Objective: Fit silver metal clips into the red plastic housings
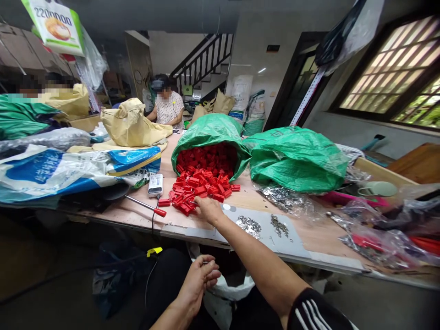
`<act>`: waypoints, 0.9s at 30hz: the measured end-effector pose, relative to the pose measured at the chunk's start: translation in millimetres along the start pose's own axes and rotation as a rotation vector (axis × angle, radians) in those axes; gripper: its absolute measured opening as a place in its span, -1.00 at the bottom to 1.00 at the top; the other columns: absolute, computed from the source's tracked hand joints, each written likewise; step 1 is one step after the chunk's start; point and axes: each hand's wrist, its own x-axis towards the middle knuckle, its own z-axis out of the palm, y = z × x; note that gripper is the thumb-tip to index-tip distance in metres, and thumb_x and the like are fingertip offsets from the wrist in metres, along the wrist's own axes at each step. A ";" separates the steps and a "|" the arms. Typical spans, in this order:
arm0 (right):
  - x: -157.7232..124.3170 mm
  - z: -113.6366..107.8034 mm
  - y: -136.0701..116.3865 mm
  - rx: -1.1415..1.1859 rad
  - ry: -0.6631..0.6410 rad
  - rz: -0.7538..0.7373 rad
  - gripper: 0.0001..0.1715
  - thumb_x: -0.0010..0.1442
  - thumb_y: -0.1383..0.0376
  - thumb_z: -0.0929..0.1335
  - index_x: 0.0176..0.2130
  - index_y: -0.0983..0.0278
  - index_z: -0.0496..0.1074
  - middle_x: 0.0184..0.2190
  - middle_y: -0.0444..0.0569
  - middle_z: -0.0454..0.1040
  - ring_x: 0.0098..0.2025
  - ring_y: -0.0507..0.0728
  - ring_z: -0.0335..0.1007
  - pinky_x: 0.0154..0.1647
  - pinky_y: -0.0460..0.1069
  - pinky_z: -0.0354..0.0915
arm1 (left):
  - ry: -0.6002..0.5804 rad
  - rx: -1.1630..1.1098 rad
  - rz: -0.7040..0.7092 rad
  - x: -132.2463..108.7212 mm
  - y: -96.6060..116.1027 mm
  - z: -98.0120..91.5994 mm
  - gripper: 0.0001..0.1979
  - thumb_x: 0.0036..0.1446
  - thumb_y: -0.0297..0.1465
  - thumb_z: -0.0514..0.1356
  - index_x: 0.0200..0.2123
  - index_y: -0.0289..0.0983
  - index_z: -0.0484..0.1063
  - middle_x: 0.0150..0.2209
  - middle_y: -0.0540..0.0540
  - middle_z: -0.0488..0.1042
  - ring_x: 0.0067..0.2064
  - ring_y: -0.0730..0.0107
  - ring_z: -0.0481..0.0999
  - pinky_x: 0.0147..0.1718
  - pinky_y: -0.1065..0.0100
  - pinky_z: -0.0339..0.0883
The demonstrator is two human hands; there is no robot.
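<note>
A green woven sack [209, 130] lies on its side on the wooden table [192, 224], spilling small red plastic pieces [197, 188] in a heap towards me. My right hand [209, 208], in a black striped sleeve, reaches over the table and touches the near edge of the heap; its fingertips are partly hidden. My left hand [199, 279] hangs below the table edge over my lap, fingers curled, and I cannot tell whether it holds something small. Small silver metal parts [248, 226] lie in loose piles on a grey sheet [292, 243] beside my right forearm.
A red-handled screwdriver [146, 206] and a white device with a cable [155, 184] lie left of the heap. A second green sack [295, 160] and plastic bags [381, 233] fill the right. A co-worker [168, 107] sits beyond the yellow sacks [132, 123].
</note>
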 end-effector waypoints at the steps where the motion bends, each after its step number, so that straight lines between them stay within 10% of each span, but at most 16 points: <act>1: -9.2 -2.2 4.1 0.014 0.016 0.007 -0.71 0.21 0.24 0.26 -0.06 0.20 0.39 -0.23 0.04 0.51 -0.17 0.17 0.42 -0.20 -0.02 0.21 | 0.013 0.015 0.042 1.0 3.6 1.0 -0.49 -0.14 -0.14 0.36 -0.19 -0.31 0.36 -0.25 -0.16 0.48 -0.30 0.34 0.54 -0.30 0.39 0.32; 8: -107.7 -9.9 24.3 0.490 -0.013 0.057 -0.76 0.22 0.18 0.27 -0.21 0.23 0.46 -0.48 -0.14 0.43 -0.47 -0.01 0.27 -0.47 -0.15 0.06 | 0.083 0.054 0.398 -4.1 22.4 18.8 -0.30 -0.02 -0.22 0.32 0.17 -0.10 0.12 0.06 -0.17 0.34 -0.04 0.27 0.48 -0.17 0.35 0.38; 18: -190.8 -13.8 58.8 1.260 -0.267 0.111 -0.62 0.16 0.17 0.30 -0.09 0.34 0.43 -0.42 -0.11 0.39 -0.46 -0.02 0.24 -0.40 -0.13 0.19 | -0.235 -0.009 0.156 -22.5 14.1 50.6 -0.66 -0.01 -0.32 0.34 -0.16 -0.26 0.38 -0.15 -0.08 0.45 -0.17 0.36 0.52 -0.13 0.33 0.42; 23: -217.0 -12.2 131.0 0.642 0.246 0.523 -0.74 0.20 0.17 0.28 -0.25 0.31 0.42 -0.37 -0.07 0.43 -0.37 0.04 0.30 -0.32 -0.08 0.18 | -0.229 0.018 0.106 -26.1 12.4 49.7 -0.67 -0.04 -0.33 0.36 -0.20 -0.27 0.40 -0.13 -0.10 0.45 -0.10 0.23 0.51 -0.11 0.24 0.43; 27: -224.5 -6.2 178.5 0.162 0.321 0.695 -0.83 0.18 0.26 0.30 -0.23 0.26 0.44 -0.29 -0.03 0.48 -0.25 0.10 0.37 -0.26 -0.06 0.16 | -0.211 0.110 0.138 -25.3 9.1 52.9 -0.60 -0.10 -0.35 0.38 -0.16 -0.30 0.40 -0.07 -0.18 0.48 -0.13 0.32 0.50 -0.16 0.34 0.41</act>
